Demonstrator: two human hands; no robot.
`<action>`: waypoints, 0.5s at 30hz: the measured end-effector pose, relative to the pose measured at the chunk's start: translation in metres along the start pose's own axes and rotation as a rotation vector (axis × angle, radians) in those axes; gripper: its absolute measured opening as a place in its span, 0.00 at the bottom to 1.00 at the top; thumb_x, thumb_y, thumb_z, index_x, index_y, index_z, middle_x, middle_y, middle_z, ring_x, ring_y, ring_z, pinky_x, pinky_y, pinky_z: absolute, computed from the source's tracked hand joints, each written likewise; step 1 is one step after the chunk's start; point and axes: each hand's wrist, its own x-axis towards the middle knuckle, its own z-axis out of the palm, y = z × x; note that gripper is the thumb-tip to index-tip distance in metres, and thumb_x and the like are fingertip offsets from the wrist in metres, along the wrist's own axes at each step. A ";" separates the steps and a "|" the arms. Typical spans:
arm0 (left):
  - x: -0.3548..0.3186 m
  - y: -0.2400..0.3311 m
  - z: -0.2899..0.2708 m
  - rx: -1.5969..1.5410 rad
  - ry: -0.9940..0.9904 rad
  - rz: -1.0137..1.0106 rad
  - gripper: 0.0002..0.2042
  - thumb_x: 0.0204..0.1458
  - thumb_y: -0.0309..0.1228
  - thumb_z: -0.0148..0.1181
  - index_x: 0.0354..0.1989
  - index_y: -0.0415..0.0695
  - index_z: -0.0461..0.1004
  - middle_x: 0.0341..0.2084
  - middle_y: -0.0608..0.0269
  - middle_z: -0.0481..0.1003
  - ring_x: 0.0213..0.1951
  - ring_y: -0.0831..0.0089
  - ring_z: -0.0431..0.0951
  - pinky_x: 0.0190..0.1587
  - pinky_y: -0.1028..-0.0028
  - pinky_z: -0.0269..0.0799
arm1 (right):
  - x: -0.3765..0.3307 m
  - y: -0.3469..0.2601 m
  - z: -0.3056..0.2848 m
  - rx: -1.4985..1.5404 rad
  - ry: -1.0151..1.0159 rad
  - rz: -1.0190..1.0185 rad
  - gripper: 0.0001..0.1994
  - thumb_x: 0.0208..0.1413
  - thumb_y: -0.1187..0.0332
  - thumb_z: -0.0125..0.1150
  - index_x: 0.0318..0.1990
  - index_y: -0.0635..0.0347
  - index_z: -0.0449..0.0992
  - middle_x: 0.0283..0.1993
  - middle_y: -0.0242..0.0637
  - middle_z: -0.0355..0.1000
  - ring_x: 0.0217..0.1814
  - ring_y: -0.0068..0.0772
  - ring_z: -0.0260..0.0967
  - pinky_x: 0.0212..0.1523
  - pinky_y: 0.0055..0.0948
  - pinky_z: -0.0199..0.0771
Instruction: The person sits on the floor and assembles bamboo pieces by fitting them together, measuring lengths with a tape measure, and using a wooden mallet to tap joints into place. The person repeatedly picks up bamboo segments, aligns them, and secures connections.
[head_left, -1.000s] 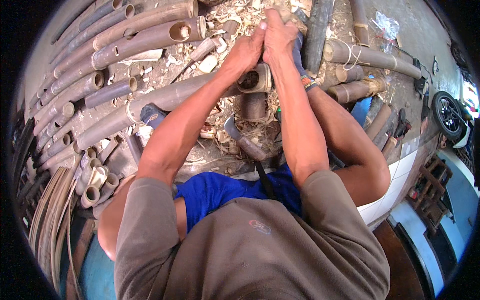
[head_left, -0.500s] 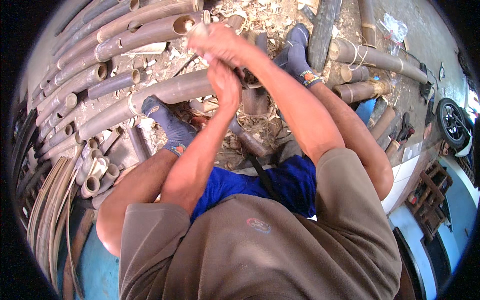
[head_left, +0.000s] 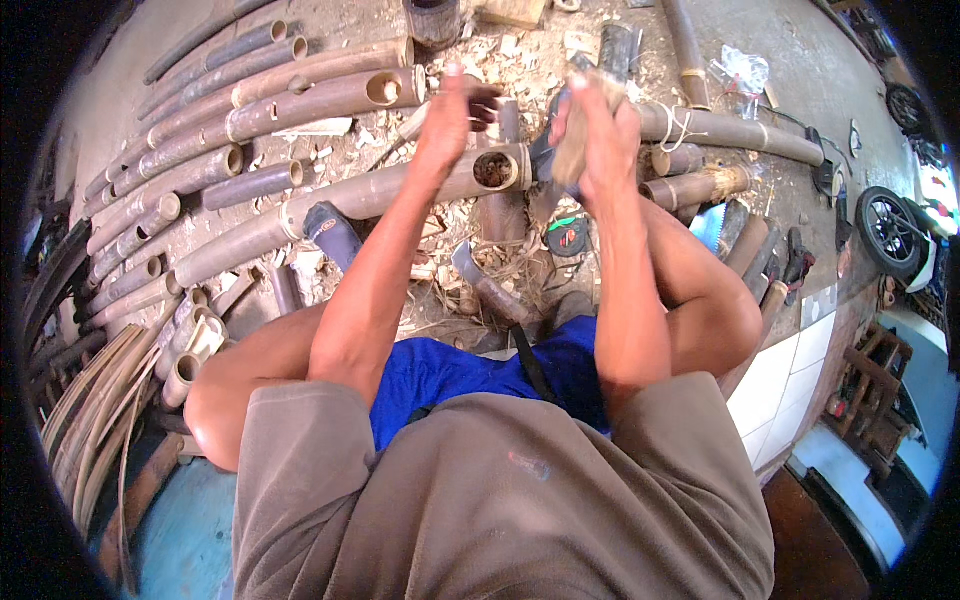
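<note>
**A slip or a roll would spoil this**

My right hand (head_left: pixel 614 148) is wrapped round a tan wooden piece (head_left: pixel 573 148), held just beyond the end of the bamboo pole (head_left: pixel 375 197). My left hand (head_left: pixel 447 122) has its fingers loosely parted above the pole, with nothing showing in it. Neither hand seems to steady the pole, so a knock could roll it off the short bamboo length (head_left: pixel 502 222) beneath its end, perhaps onto my left foot (head_left: pixel 330 235), close against it. A loose right grip could let the wooden piece drop or glance aside.

Both hands are motion-blurred; my left fingertips are dark and unclear. I can't tell whether the greyish smear (head_left: pixel 546 198) below my right hand belongs to what I hold. The depth of the pole's dark opening (head_left: pixel 494 171) is hidden too.
</note>
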 end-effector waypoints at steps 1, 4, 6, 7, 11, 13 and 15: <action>-0.004 0.010 -0.006 -0.045 0.088 0.001 0.51 0.64 0.73 0.23 0.50 0.34 0.82 0.35 0.54 0.83 0.35 0.68 0.81 0.42 0.67 0.79 | -0.016 0.010 -0.011 -0.014 0.041 0.024 0.12 0.61 0.61 0.69 0.40 0.60 0.77 0.26 0.31 0.72 0.22 0.23 0.70 0.22 0.27 0.72; -0.035 0.039 -0.028 -0.287 0.318 -0.031 0.44 0.67 0.68 0.32 0.46 0.32 0.80 0.33 0.54 0.82 0.33 0.68 0.81 0.39 0.69 0.79 | -0.068 0.053 -0.008 -0.237 -0.021 0.104 0.13 0.62 0.59 0.68 0.44 0.60 0.78 0.28 0.34 0.75 0.24 0.26 0.72 0.26 0.29 0.74; -0.059 0.055 -0.039 -0.406 0.461 0.029 0.39 0.69 0.64 0.37 0.44 0.33 0.79 0.31 0.55 0.81 0.33 0.69 0.81 0.38 0.70 0.79 | -0.096 0.092 0.000 -0.572 -0.128 0.040 0.19 0.60 0.56 0.68 0.47 0.63 0.78 0.34 0.45 0.79 0.33 0.38 0.78 0.36 0.37 0.79; -0.074 0.062 -0.044 -0.407 0.502 0.054 0.37 0.69 0.62 0.38 0.44 0.33 0.79 0.31 0.55 0.81 0.33 0.69 0.81 0.38 0.70 0.79 | -0.109 0.110 0.004 -0.774 -0.197 -0.050 0.22 0.58 0.55 0.69 0.50 0.64 0.77 0.38 0.51 0.81 0.39 0.46 0.82 0.43 0.43 0.81; -0.134 0.108 -0.059 -0.402 0.559 0.166 0.30 0.71 0.54 0.43 0.49 0.35 0.78 0.37 0.54 0.80 0.37 0.64 0.81 0.43 0.63 0.79 | -0.148 0.158 0.014 -1.233 -0.461 0.168 0.32 0.53 0.49 0.70 0.57 0.65 0.73 0.50 0.60 0.80 0.55 0.58 0.79 0.56 0.53 0.77; -0.170 0.142 -0.067 -0.335 0.575 0.259 0.28 0.71 0.53 0.45 0.50 0.36 0.78 0.38 0.54 0.81 0.39 0.64 0.82 0.45 0.63 0.79 | -0.149 0.187 0.009 -1.296 -0.543 0.197 0.34 0.53 0.46 0.69 0.59 0.64 0.73 0.52 0.60 0.79 0.57 0.59 0.78 0.57 0.53 0.77; -0.212 0.168 -0.097 -0.330 0.557 0.407 0.27 0.70 0.51 0.47 0.53 0.36 0.78 0.44 0.53 0.82 0.43 0.62 0.82 0.50 0.62 0.79 | -0.147 0.206 -0.001 -1.303 -0.565 0.236 0.37 0.52 0.43 0.68 0.60 0.64 0.72 0.53 0.59 0.79 0.59 0.59 0.77 0.59 0.53 0.76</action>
